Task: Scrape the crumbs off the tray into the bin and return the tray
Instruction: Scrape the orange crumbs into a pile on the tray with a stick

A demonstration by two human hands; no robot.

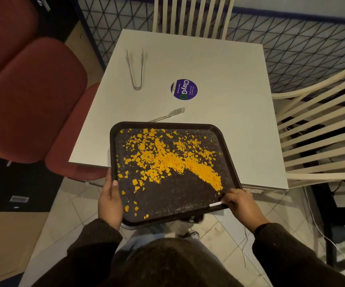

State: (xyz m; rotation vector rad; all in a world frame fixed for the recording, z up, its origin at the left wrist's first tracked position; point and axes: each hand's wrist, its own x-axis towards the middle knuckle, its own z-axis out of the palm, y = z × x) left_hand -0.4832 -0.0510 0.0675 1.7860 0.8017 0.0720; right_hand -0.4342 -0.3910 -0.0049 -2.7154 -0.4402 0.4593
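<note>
The left hand (109, 200) grips the left rim of the dark tray (173, 195), thumb hooked over the edge and fingers underneath. The right hand (243, 205) is closed around the tray's lower right corner, thumb and fingertips pinched on the rim beside a small white strip. The tray sits between the two hands in the lower middle of the frame, its far end over the near edge of the white table (219, 65) and its near end out over the tiled floor. Orange crumbs (173, 160) are scattered across the tray, thickest in a band running toward the right hand, with a few loose bits near the left hand. Just beyond the tray's far rim lies a metal utensil (170, 114); further up are tongs (135, 69) and a round purple sticker (184, 89).
</note>
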